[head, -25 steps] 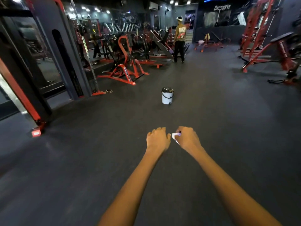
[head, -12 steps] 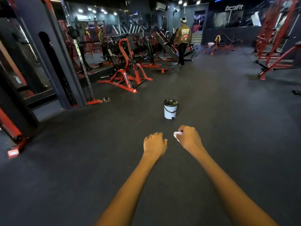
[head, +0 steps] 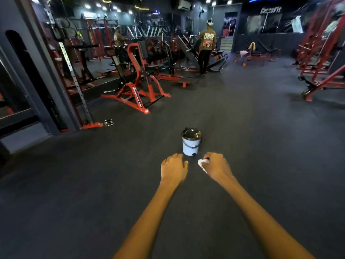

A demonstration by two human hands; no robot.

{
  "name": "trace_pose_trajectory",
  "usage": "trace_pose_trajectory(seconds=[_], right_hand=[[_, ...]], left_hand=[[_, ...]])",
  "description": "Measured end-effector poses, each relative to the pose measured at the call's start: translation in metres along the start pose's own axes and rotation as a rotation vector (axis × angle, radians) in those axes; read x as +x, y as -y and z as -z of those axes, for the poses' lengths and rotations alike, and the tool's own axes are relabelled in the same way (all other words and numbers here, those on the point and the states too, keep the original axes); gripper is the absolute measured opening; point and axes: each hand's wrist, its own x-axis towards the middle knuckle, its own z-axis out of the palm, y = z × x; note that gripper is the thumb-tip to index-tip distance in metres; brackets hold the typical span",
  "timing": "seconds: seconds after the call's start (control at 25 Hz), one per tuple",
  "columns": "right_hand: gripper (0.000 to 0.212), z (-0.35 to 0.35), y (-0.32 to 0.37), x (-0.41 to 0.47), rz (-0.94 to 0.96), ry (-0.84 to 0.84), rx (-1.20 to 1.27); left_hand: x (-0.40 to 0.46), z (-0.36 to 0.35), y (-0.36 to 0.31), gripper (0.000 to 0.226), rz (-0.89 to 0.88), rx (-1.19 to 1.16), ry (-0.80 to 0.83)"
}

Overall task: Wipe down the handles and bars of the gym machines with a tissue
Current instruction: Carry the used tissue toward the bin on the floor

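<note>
My right hand pinches a small crumpled white tissue at lower centre of the frame; my left hand hangs loosely curled, empty. Tissue looks light, soft and easy to tear, so I'd keep it bunched in my fingertips. A small lidded bin stands on the floor just above my hands; red machines sit upper left, well apart.
</note>
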Motion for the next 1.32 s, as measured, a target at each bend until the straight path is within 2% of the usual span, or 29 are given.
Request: trace_pose_trajectory(seconds=[0.4, 0.76, 1.12, 1.32], right_hand=[[0.014, 0.004, -0.066, 0.362, -0.016, 0.003, 0.075], [0.015, 0.013, -0.12, 0.67, 0.042, 0.098, 0.039], [0.016, -0.052, -0.132, 0.938, 0.109, 0.243, -0.063], [0.016, -0.074, -0.123, 1.045, 0.124, 0.328, -0.122]], left_hand=[[0.349, -0.064, -0.053, 0.041, -0.024, 0.012, -0.009], [0.625, -0.124, -0.095, 0.039, 0.12, -0.026, -0.039], [0.871, -0.196, -0.067, 0.043, 0.248, -0.024, -0.001], [0.982, -0.208, -0.056, 0.043, 0.278, -0.031, 0.007]])
